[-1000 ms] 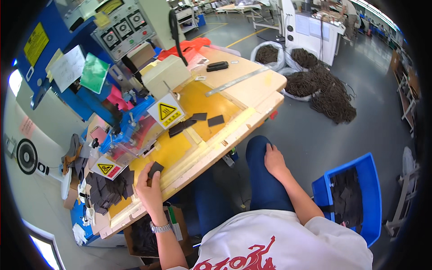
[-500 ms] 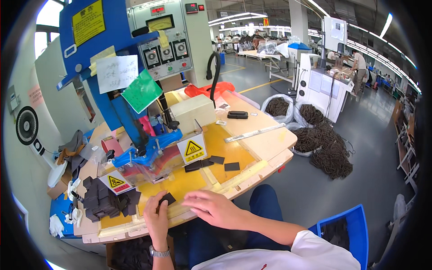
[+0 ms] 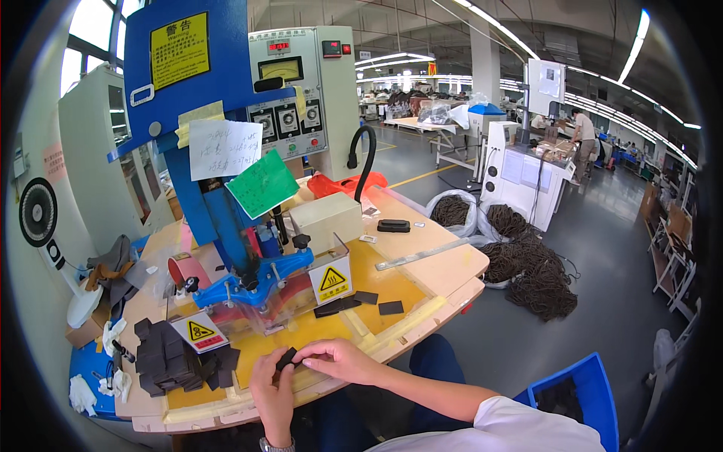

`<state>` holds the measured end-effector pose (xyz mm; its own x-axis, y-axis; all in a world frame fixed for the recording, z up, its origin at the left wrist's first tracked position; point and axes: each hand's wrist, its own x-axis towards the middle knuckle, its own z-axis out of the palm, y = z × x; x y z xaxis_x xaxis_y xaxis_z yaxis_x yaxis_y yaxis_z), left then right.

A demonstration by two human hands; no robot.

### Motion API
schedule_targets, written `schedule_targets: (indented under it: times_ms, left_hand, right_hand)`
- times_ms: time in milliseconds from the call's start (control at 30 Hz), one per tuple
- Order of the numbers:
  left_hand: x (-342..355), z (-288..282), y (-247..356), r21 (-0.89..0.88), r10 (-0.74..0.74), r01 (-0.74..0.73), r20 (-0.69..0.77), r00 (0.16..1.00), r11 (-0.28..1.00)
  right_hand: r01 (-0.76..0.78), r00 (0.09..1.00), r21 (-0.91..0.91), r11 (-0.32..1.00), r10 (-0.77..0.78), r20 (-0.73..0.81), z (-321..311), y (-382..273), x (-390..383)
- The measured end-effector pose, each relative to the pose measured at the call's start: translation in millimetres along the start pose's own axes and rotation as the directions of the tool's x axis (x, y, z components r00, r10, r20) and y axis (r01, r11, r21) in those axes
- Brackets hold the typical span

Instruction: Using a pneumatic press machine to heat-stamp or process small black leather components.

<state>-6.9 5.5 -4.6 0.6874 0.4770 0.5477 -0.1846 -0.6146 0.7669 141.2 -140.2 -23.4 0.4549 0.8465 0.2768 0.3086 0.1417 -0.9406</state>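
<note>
Low in the middle of the frame, both hands meet on one small black rectangular piece (image 3: 286,358) lying at the near edge of the yellow work surface (image 3: 376,286). The left hand (image 3: 273,388) comes straight up from the bottom edge, wrist with a watch band, its fingertips pinched closed on the piece's lower left end. The right hand (image 3: 339,360) reaches in from the right, forearm slanting up from the lower right, palm down, fingers curled, thumb and forefinger closed on the piece's right end.

Just left of the hands sits a heap of black pieces (image 3: 169,358), with a tilted yellow warning-triangle sign (image 3: 199,331) above it. Toward the centre, three loose black pieces (image 3: 358,303) lie flat on the yellow surface beside a second warning-triangle sign (image 3: 331,280). Behind them the blue press machine (image 3: 203,128) rises into the upper left. At lower right stands a blue bin (image 3: 584,395).
</note>
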Motion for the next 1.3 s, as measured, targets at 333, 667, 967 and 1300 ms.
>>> schedule_targets:
  times_ms: [333, 667, 967, 1300]
  left_hand:
    - [-1.3, -2.8, -10.3, 0.111, 0.048, -0.047, -0.005, 0.999, 0.993]
    - [-2.9, 0.1, -11.4, 0.205, 0.145, -0.13, -0.064, 0.987, 0.97]
    - [-8.0, 2.4, -17.2, 0.183, 0.007, 0.026, -0.176, 0.984, 0.983]
    - [-8.4, -3.3, -19.7, 0.156, 0.101, -0.074, -0.172, 0.98, 0.985]
  right_hand:
    - [-0.022, 0.994, -0.002, 1.0, 0.022, -0.107, 16.7, 2.2, -2.0]
    - [0.071, 0.997, -0.09, 0.993, -0.072, -0.008, 10.4, -7.0, -7.4]
    - [-0.351, 0.93, 0.425, 0.835, 0.365, 0.051, -31.9, 0.3, 60.8]
    - [-0.522, 0.796, 0.339, 0.782, 0.59, -0.135, -11.1, 25.1, 118.5]
